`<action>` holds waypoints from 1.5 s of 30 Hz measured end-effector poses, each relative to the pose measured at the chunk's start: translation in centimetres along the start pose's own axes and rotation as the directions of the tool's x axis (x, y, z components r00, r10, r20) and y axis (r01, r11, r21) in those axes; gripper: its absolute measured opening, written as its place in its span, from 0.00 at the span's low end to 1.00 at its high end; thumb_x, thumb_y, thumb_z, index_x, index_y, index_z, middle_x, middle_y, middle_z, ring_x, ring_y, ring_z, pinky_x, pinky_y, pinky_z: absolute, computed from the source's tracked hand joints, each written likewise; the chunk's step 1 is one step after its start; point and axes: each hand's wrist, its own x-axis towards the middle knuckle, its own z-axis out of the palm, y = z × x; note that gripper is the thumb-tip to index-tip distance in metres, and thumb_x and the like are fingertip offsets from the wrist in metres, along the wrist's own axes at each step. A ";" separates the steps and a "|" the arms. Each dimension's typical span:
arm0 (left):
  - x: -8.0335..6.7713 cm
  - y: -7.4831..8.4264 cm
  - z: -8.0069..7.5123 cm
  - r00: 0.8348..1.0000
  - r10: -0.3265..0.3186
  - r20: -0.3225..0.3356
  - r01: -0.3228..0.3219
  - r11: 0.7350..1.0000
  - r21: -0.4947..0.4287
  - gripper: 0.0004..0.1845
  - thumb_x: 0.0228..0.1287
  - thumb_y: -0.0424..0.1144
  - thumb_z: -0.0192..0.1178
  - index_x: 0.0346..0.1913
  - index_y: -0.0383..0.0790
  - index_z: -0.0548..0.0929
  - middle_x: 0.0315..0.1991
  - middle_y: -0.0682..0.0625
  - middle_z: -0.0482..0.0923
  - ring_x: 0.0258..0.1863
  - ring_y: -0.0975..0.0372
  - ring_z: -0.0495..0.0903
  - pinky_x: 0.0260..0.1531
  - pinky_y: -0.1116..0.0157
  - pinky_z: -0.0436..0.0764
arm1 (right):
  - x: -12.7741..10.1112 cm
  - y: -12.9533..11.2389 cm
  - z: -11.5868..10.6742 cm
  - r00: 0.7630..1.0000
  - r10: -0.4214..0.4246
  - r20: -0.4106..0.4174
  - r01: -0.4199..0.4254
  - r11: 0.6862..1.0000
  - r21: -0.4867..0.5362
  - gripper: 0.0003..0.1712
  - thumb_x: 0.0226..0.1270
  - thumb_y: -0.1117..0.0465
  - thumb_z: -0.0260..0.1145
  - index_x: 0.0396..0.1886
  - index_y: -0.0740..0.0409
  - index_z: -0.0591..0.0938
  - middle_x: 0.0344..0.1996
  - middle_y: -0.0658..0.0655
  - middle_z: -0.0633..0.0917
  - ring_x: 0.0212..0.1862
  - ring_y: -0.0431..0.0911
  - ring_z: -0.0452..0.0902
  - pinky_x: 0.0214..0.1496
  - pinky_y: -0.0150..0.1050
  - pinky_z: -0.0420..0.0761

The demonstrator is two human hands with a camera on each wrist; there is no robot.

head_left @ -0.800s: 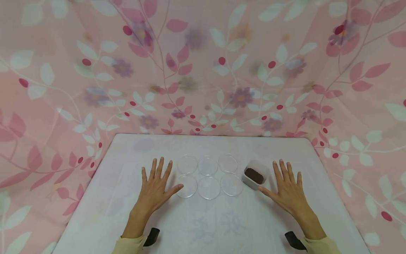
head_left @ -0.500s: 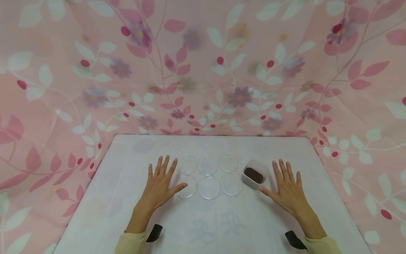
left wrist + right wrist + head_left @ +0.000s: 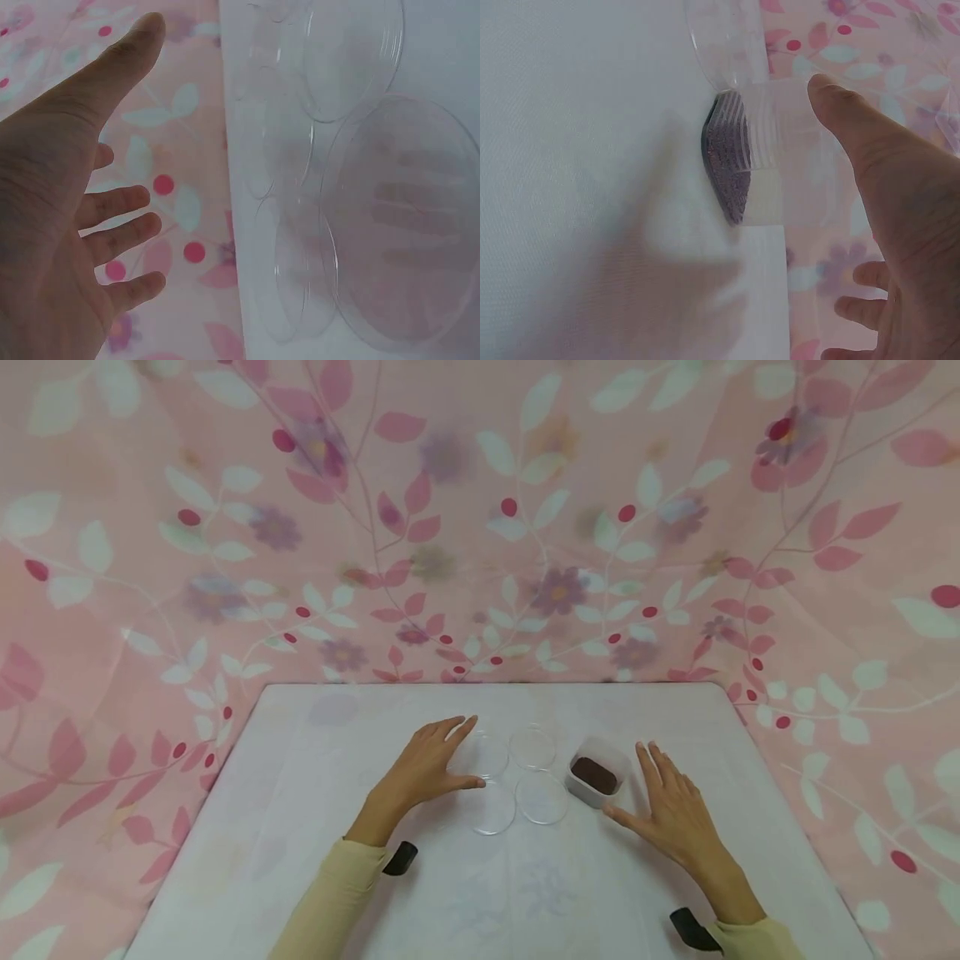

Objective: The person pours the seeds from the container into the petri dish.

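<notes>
Several clear round petri dishes [image 3: 542, 799] lie in two rows on the white table. My left hand [image 3: 427, 767] hovers over the left end of the rows, thumb apart from the fingers, and hides the leftmost dishes. In the left wrist view that hand [image 3: 56, 195] holds nothing and stays clear of the large near dish [image 3: 405, 232]. A see-through plastic container [image 3: 582, 792] with dark brown, soil-like matter [image 3: 595, 774] stands right of the dishes. Just right of it is my right hand [image 3: 673, 814], fingers extended, thumb near the container's front corner; whether it touches is unclear.
The white-covered table [image 3: 517, 893] ends at a back edge against a pink floral curtain [image 3: 480, 543], which also hangs at both sides. Black straps [image 3: 400, 858] show at both wrists.
My left hand has moved right and slightly forward, from beside the dishes to above the left ones, its fingers less spread. The right hand has turned a little. The view has shifted slightly.
</notes>
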 end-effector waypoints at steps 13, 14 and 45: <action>5.8 0.9 2.7 0.976 0.093 0.197 -0.098 0.995 0.018 0.54 0.49 0.67 0.69 0.76 0.51 0.59 0.70 0.47 0.67 0.70 0.51 0.66 0.70 0.48 0.65 | -0.1 -0.2 0.5 1.000 0.001 -0.030 0.000 1.000 0.028 0.67 0.45 0.28 0.72 0.77 0.60 0.57 0.71 0.68 0.65 0.66 0.68 0.67 0.52 0.69 0.73; 6.2 1.0 3.0 0.973 0.096 0.209 -0.102 0.995 0.019 0.54 0.49 0.66 0.70 0.76 0.50 0.59 0.70 0.47 0.67 0.70 0.51 0.66 0.70 0.48 0.65 | -0.1 -0.3 0.6 1.000 -0.001 -0.032 0.002 0.999 0.032 0.67 0.45 0.28 0.72 0.77 0.60 0.57 0.71 0.68 0.65 0.66 0.67 0.67 0.52 0.69 0.73; 11.4 2.2 7.2 0.941 0.085 0.326 -0.054 0.993 -0.103 0.49 0.51 0.55 0.74 0.75 0.46 0.63 0.70 0.49 0.66 0.70 0.56 0.63 0.74 0.53 0.62 | 0.2 -0.5 2.7 0.998 0.047 -0.047 -0.041 0.992 0.121 0.68 0.44 0.29 0.74 0.77 0.59 0.56 0.70 0.67 0.67 0.62 0.66 0.71 0.51 0.68 0.75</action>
